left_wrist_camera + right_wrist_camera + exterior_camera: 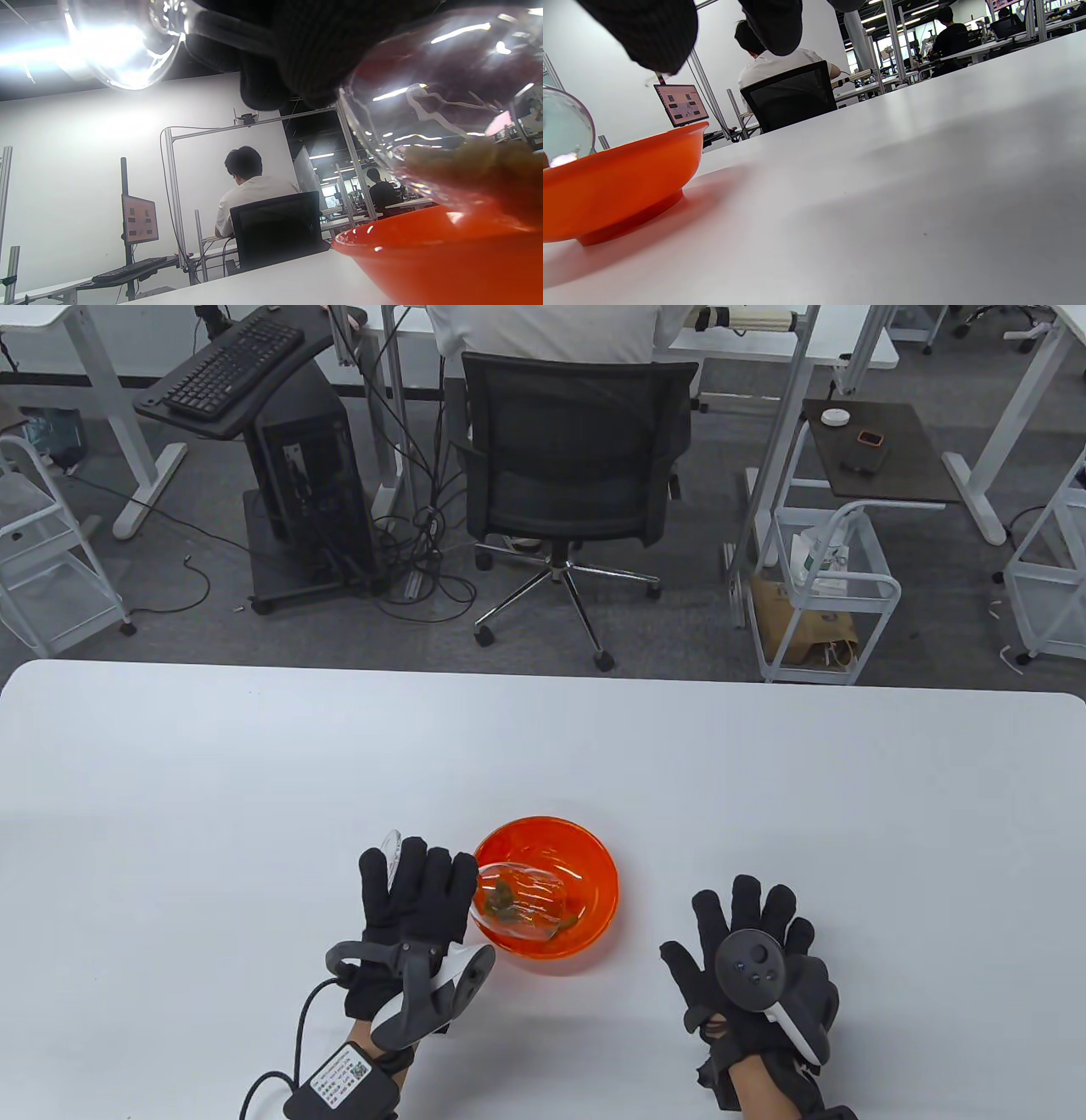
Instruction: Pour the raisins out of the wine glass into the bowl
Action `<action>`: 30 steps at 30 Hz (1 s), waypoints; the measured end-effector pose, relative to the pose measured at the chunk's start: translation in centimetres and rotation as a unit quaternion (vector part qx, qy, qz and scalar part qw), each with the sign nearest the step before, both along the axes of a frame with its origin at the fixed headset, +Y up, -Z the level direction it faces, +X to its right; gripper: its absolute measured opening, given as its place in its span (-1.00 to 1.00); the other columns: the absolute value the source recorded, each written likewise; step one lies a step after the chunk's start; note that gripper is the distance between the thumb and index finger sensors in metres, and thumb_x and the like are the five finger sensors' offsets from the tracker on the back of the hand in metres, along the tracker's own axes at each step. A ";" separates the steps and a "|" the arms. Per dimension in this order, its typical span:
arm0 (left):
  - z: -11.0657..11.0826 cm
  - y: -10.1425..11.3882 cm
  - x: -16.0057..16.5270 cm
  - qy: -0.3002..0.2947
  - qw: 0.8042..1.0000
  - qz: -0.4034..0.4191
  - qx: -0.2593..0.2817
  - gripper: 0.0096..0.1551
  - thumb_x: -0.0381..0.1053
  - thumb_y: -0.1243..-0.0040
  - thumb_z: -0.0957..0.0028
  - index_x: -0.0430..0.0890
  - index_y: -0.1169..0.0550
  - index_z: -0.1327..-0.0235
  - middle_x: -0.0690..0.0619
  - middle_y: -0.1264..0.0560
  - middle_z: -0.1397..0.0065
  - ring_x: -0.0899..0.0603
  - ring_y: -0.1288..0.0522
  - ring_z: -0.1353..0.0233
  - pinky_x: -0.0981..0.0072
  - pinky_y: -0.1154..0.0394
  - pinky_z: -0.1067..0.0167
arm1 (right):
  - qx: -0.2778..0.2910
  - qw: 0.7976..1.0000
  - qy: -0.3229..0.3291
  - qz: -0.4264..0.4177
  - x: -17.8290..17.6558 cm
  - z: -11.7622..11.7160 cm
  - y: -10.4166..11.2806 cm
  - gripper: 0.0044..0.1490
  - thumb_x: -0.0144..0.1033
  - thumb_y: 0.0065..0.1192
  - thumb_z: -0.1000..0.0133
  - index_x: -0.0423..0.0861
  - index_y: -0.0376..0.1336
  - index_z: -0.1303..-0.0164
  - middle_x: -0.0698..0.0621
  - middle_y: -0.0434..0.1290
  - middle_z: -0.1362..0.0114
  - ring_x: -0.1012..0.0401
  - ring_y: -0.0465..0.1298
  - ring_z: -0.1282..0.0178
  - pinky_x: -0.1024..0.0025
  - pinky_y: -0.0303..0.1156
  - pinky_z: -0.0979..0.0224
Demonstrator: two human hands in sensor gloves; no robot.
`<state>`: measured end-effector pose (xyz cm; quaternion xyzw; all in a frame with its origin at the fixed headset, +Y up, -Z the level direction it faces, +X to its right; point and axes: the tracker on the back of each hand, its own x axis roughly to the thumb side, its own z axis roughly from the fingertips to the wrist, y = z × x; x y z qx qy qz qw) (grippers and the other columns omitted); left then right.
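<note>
An orange bowl (594, 869) stands on the white table, front centre. My left hand (416, 899) grips a clear wine glass (517, 903) by the stem and tips it on its side, mouth over the bowl. Greenish raisins (502, 897) lie inside the glass near its mouth, above the bowl. In the left wrist view the glass (445, 110) fills the upper right with raisins (479, 169) low in it, just above the bowl rim (424, 237); its foot (123, 42) is at upper left. My right hand (751, 950) rests flat and empty on the table right of the bowl (623, 178).
The white table (543, 763) stretches wide around the bowl. Beyond its far edge stand an office chair (573, 475) with a seated person, a computer tower (310, 483) and wire carts.
</note>
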<state>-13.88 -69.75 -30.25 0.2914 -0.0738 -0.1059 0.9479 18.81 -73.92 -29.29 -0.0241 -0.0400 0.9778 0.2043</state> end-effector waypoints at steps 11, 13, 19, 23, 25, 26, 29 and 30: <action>0.2 0.0 0.2 0.001 1.000 -0.009 0.004 -0.49 -0.12 -0.40 0.03 0.19 -0.65 -0.23 0.03 -0.60 -0.40 -0.17 -0.31 -0.56 -0.29 0.31 -0.44 | 0.000 1.000 0.001 0.003 -0.1 0.0 0.0 -0.06 0.16 0.22 -0.13 -0.08 0.05 -0.62 -0.32 -0.27 -0.76 -0.39 -0.46 -0.59 -0.38 -0.56 -0.47; 0.2 0.0 0.2 0.000 1.000 -0.008 0.005 -0.49 -0.12 -0.40 0.03 0.19 -0.65 -0.24 0.03 -0.60 -0.40 -0.17 -0.31 -0.56 -0.29 0.31 -0.44 | 0.000 1.000 0.001 0.002 -0.1 0.0 -0.1 -0.06 0.16 0.22 -0.13 -0.08 0.05 -0.62 -0.32 -0.27 -0.76 -0.39 -0.46 -0.59 -0.38 -0.56 -0.47; 0.2 0.0 0.2 0.001 1.000 -0.004 0.006 -0.49 -0.12 -0.40 0.03 0.18 -0.65 -0.23 0.03 -0.60 -0.40 -0.17 -0.31 -0.56 -0.29 0.31 -0.44 | -0.003 1.000 0.000 0.002 -0.1 0.0 -0.1 -0.06 0.16 0.22 -0.13 -0.07 0.05 -0.62 -0.32 -0.27 -0.76 -0.39 -0.46 -0.58 -0.38 -0.56 -0.47; 0.1 0.0 0.0 0.004 1.000 0.008 0.004 -0.49 -0.12 -0.41 0.04 0.17 -0.66 -0.23 0.02 -0.62 -0.39 -0.21 -0.34 -0.55 -0.31 0.30 -0.43 | -0.003 1.000 0.001 0.003 -0.1 0.0 -0.1 -0.06 0.16 0.22 -0.13 -0.07 0.05 -0.62 -0.32 -0.27 -0.76 -0.40 -0.46 -0.58 -0.38 -0.56 -0.47; 0.0 0.0 -0.2 0.008 1.000 0.019 0.001 -0.49 -0.12 -0.42 0.05 0.16 -0.66 -0.22 0.01 -0.64 -0.38 -0.24 -0.38 -0.54 -0.32 0.28 -0.43 | -0.003 1.000 0.000 0.002 -0.1 0.0 -0.1 -0.06 0.16 0.22 -0.13 -0.07 0.05 -0.62 -0.32 -0.27 -0.76 -0.40 -0.46 -0.58 -0.38 -0.56 -0.47; -0.1 0.0 -0.5 0.013 0.999 0.029 -0.002 -0.48 -0.12 -0.42 0.05 0.15 -0.67 -0.22 0.00 -0.65 -0.37 -0.26 -0.41 -0.53 -0.32 0.27 -0.43 | -0.003 1.000 0.000 0.001 -0.1 0.0 -0.1 -0.06 0.16 0.22 -0.13 -0.08 0.06 -0.62 -0.32 -0.27 -0.76 -0.40 -0.46 -0.58 -0.38 -0.56 -0.47; -0.4 0.0 -1.4 0.026 0.998 0.065 -0.008 -0.48 -0.11 -0.44 0.07 0.10 -0.67 -0.22 -0.03 -0.68 -0.35 -0.31 -0.48 -0.50 -0.32 0.20 -0.44 | -0.005 1.000 0.000 0.002 -0.1 0.0 -0.1 -0.06 0.16 0.22 -0.14 -0.08 0.05 -0.62 -0.32 -0.27 -0.76 -0.40 -0.46 -0.58 -0.38 -0.56 -0.47; -0.6 0.1 -2.0 0.035 0.996 0.079 -0.016 -0.48 -0.10 -0.44 0.08 0.09 -0.67 -0.21 -0.03 -0.68 -0.35 -0.31 -0.49 -0.49 -0.31 0.18 -0.45 | -0.005 1.000 0.000 0.001 -0.1 0.0 -0.1 -0.06 0.16 0.22 -0.13 -0.08 0.06 -0.62 -0.32 -0.27 -0.76 -0.40 -0.46 -0.58 -0.38 -0.56 -0.47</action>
